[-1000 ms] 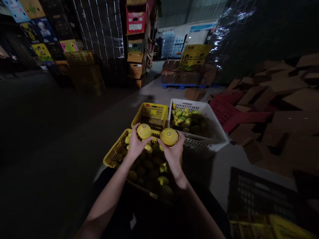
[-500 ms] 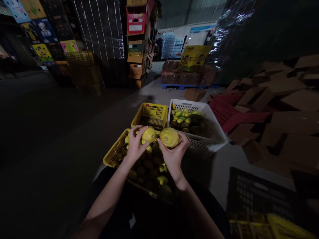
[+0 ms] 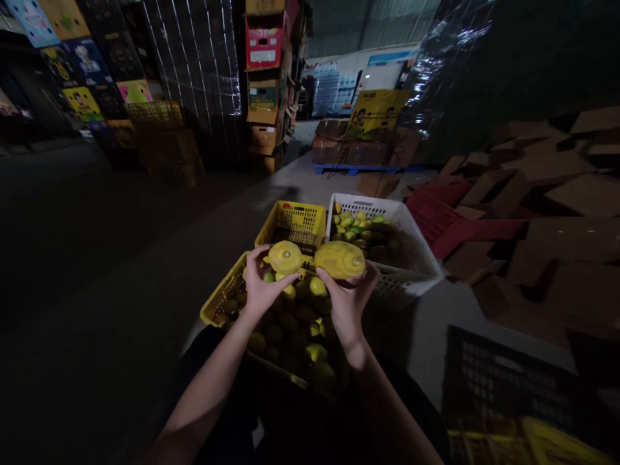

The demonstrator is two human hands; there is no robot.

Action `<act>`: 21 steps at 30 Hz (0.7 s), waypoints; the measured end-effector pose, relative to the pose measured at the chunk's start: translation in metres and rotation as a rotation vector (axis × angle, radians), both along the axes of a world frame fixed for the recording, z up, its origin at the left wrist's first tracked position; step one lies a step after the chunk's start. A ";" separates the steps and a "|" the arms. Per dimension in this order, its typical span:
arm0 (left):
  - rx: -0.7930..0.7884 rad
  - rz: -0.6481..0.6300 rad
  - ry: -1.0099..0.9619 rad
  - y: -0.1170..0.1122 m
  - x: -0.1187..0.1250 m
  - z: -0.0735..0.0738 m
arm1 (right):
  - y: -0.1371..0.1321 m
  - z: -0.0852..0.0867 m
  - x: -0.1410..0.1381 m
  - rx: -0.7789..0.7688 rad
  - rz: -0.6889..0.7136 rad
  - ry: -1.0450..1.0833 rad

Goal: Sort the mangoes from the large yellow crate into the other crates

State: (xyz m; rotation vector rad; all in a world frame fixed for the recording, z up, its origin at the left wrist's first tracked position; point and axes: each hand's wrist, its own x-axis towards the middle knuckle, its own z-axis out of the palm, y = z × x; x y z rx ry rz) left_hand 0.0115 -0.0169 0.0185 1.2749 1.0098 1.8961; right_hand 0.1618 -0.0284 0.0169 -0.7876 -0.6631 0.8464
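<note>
Left hand (image 3: 261,279) pinches a round fruit (image 3: 285,258) and right hand (image 3: 349,298) a longer fruit (image 3: 338,259), both over the far edge of the near crate (image 3: 213,301), where a loosened grip could drop either onto the rim.

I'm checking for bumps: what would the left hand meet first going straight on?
Probably the far yellow crate just beyond the fruit-filled crate, though the left hand might pass above it; depth is unclear.
</note>
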 end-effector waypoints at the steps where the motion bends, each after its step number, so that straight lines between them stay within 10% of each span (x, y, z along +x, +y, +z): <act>1: -0.048 -0.061 -0.101 -0.001 0.002 0.002 | 0.001 0.000 0.001 0.013 0.000 0.014; 21: -0.499 -0.442 -0.882 0.013 -0.009 0.012 | 0.007 0.002 0.009 -0.076 0.364 0.273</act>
